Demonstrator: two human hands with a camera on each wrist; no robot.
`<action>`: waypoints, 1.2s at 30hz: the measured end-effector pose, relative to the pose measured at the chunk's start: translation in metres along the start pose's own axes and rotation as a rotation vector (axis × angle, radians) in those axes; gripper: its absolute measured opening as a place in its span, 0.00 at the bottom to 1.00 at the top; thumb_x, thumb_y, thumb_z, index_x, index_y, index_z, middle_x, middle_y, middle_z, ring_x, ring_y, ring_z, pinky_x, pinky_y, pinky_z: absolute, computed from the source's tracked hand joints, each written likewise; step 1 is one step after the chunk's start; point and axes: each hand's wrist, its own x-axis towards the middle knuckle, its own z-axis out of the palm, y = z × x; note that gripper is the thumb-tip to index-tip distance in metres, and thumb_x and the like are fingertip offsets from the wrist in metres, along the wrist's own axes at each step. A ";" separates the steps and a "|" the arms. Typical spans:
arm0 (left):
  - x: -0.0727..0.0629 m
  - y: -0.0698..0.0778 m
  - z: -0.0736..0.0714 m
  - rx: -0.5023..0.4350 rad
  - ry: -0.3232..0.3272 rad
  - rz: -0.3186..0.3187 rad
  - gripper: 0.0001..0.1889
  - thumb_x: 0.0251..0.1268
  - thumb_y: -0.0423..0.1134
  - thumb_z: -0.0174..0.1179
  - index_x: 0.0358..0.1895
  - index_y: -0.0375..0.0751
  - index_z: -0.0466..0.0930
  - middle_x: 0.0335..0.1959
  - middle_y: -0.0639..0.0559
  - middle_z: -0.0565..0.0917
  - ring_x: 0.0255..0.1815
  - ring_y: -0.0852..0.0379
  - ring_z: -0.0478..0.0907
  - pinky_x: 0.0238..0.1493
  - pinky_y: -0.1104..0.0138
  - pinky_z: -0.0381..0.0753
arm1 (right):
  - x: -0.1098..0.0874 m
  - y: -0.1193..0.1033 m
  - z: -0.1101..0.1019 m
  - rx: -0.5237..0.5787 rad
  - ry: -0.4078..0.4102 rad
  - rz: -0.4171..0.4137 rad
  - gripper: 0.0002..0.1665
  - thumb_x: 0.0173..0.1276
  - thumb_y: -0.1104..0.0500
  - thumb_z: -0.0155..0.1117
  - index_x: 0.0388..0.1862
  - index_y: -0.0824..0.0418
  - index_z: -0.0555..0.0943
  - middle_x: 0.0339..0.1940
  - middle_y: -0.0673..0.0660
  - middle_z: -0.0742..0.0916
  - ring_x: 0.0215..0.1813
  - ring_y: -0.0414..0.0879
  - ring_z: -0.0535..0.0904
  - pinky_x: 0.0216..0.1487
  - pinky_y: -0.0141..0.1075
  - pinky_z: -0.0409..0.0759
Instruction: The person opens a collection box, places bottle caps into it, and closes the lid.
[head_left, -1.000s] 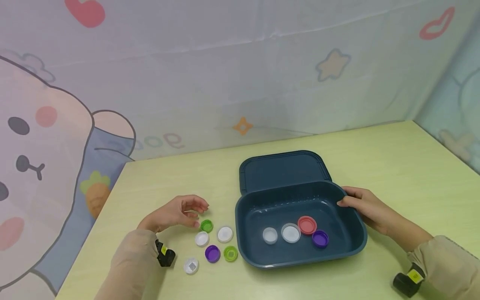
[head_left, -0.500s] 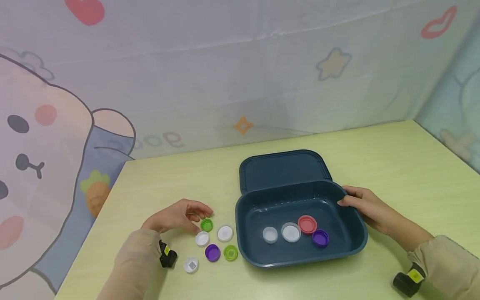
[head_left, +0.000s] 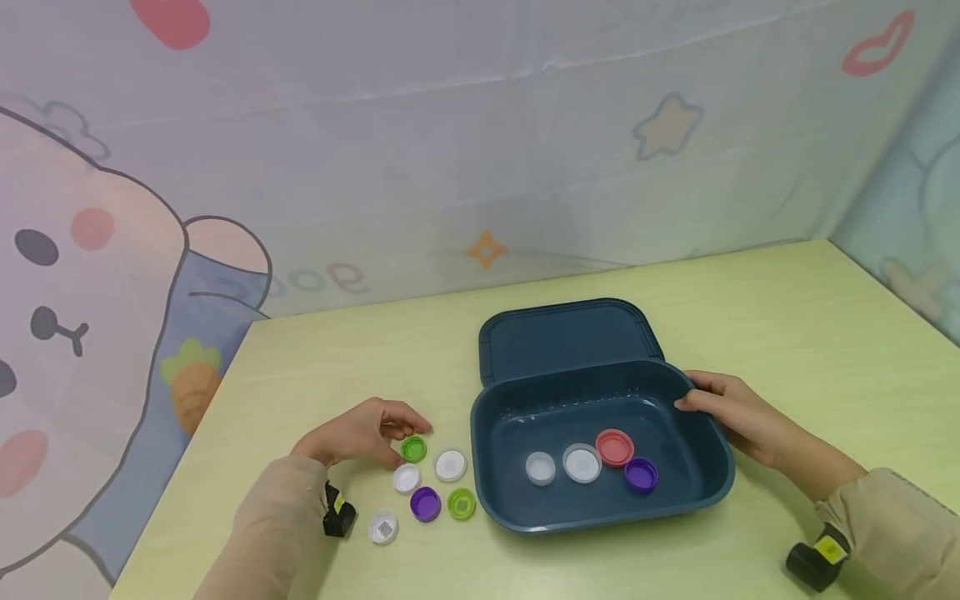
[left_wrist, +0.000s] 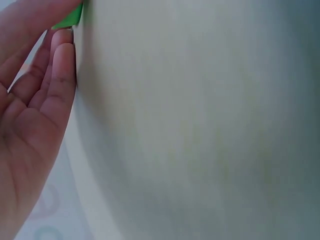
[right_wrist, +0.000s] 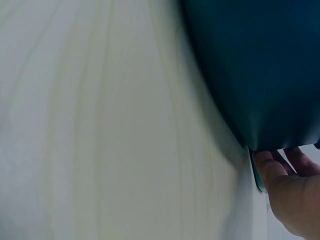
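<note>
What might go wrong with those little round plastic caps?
Two things, perhaps. The left hand curves around the small round bright green plastic cap, and a small round white plastic cap lies right beside that hand, so the white one might get bumped.

The right hand grips the side of the dark blue plastic box with rounded corners; if the box tips, the round red plastic cap and round purple plastic cap inside may slide.
</note>
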 end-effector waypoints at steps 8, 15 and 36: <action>0.000 0.002 0.001 0.018 0.023 -0.001 0.19 0.44 0.28 0.70 0.44 0.39 0.83 0.46 0.48 0.80 0.48 0.52 0.74 0.54 0.62 0.73 | 0.001 0.000 0.001 0.005 -0.006 -0.012 0.34 0.67 0.61 0.51 0.66 0.78 0.56 0.48 0.54 0.80 0.44 0.43 0.79 0.46 0.36 0.80; 0.001 0.000 0.001 -0.051 0.049 -0.010 0.20 0.43 0.29 0.71 0.45 0.35 0.81 0.43 0.46 0.81 0.46 0.53 0.77 0.52 0.65 0.74 | 0.002 0.001 0.001 0.011 -0.004 -0.010 0.34 0.68 0.61 0.51 0.66 0.78 0.56 0.48 0.53 0.80 0.44 0.42 0.79 0.46 0.35 0.80; 0.004 0.016 -0.009 0.036 0.080 -0.026 0.20 0.43 0.31 0.72 0.45 0.38 0.82 0.39 0.49 0.82 0.45 0.53 0.77 0.53 0.59 0.74 | 0.001 0.001 0.001 0.015 -0.001 -0.007 0.34 0.67 0.61 0.52 0.66 0.78 0.57 0.47 0.52 0.81 0.43 0.42 0.79 0.46 0.35 0.80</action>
